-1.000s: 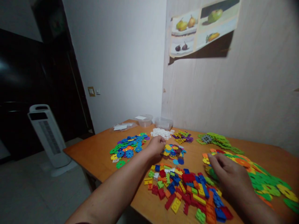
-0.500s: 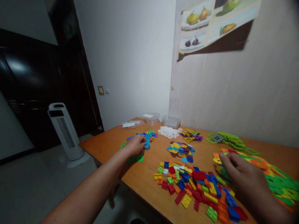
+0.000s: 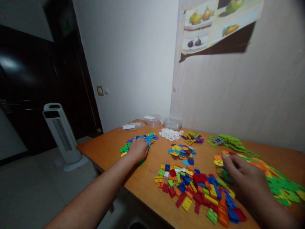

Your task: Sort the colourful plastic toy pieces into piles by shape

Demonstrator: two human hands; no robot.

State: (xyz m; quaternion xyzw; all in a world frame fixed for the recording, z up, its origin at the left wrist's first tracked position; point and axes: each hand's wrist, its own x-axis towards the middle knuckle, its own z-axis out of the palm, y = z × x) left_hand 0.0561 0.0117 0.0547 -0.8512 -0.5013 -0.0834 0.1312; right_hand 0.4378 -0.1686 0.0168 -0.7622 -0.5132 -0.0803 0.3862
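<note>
The orange-brown wooden table point(image 3: 143, 175) in front of me has a smooth face. Beyond it stands a white tower fan point(image 3: 63, 136) with a slatted grille; whatever its dark panel says is too dim to read. My view cuts off the top of the fruit picture point(image 3: 220, 31) on the wall. The heap of blocky plastic bricks point(image 3: 190, 187) lies between my arms. The flat green, orange and yellow pieces point(image 3: 274, 175) are partly behind my right hand point(image 3: 238, 170), whose thumb and fingers curl narrowly together; I can't make out whether they pinch anything. My left hand point(image 3: 137, 149) is down over the pile of notched blue and green discs point(image 3: 150, 137), hiding its middle, and I can't see what its fingers grip. Near the wall, a clear tub point(image 3: 154, 122) carries a white label point(image 3: 149, 117), its print too small for me.
</note>
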